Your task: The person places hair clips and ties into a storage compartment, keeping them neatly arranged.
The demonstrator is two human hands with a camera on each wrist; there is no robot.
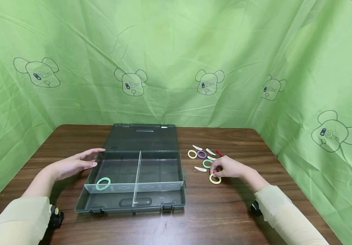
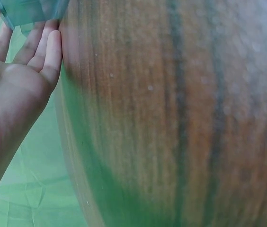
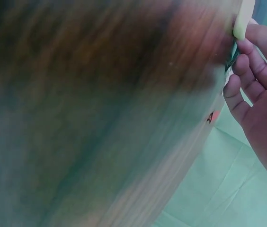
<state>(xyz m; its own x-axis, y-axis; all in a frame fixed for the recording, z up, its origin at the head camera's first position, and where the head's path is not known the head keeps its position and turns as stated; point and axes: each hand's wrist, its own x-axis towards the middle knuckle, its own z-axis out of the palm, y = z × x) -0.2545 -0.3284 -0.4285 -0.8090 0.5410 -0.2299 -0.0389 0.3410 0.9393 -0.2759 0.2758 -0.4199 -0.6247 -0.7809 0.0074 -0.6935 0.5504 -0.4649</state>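
My right hand [image 1: 228, 166] pinches a yellow hair tie [image 1: 215, 182] between thumb and finger, low over the table. In the right wrist view, the same yellow hair tie [image 3: 240, 26] shows at the fingertips, the other fingers loosely bent. On the left, my left hand [image 1: 71, 165] touches the side of a dark see-through compartment box [image 1: 130, 211] with fairly straight fingers. The left wrist view has these fingers at the box corner [image 2: 29, 12]. Inside the box, a green hair tie [image 1: 103, 183] lies at the front divider in the left part.
Close around my right hand lie a green hair tie [image 1: 207, 164], a purple hair tie [image 1: 201, 154], another yellow hair tie [image 1: 192, 154], several white hair clips [image 1: 200, 169] and a red clip [image 1: 219, 153]. The box lid [image 1: 145, 137] lies folded back. Green cloth [image 1: 169, 41] surrounds the wooden table [image 1: 224, 214].
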